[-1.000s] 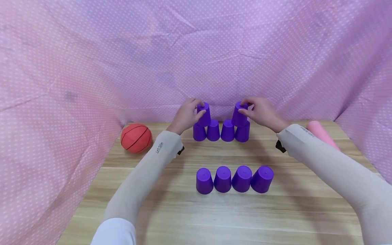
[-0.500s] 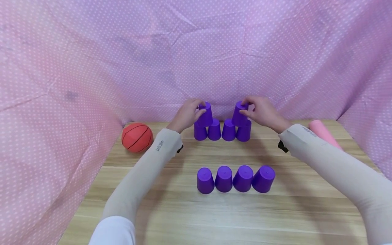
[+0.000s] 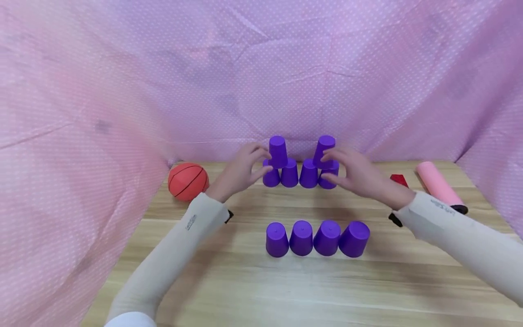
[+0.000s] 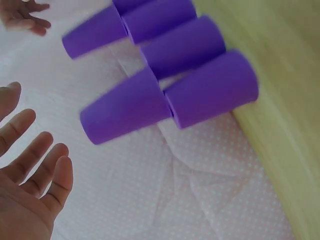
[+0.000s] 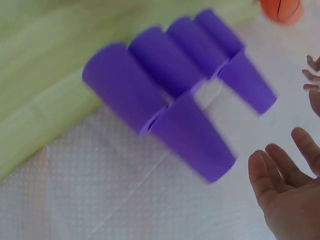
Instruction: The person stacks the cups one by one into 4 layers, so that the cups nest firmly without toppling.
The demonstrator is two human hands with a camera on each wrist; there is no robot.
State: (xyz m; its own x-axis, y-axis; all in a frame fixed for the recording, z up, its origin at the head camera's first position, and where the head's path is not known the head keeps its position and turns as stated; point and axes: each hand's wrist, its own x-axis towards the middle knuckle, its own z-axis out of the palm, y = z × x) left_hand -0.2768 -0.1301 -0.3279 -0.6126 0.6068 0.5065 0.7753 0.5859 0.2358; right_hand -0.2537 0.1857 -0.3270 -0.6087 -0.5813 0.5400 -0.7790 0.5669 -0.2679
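Two upside-down purple cups, the left upper cup (image 3: 278, 152) and the right upper cup (image 3: 324, 149), stand on a back row of purple cups (image 3: 289, 173), each bridging two of them. My left hand (image 3: 244, 169) is beside the left upper cup, fingers spread and apart from it in the left wrist view. My right hand (image 3: 359, 173) overlaps the right upper cup in the head view, but the right wrist view shows a gap between its fingers (image 5: 258, 172) and that cup (image 5: 195, 137). Nearer to me stands a front row of inverted purple cups (image 3: 301, 238).
An orange ball (image 3: 188, 181) with black lines sits at the table's back left. At the right lie a pink roll (image 3: 439, 183) and a red object (image 3: 399, 180), partly hidden by my right arm. Pink dotted cloth (image 3: 302, 81) hangs behind the wooden table (image 3: 310, 295).
Both hands have let go of the two upper cups and drawn back outward and down. The cups stay standing on the back row. The red object has come into view at the right.
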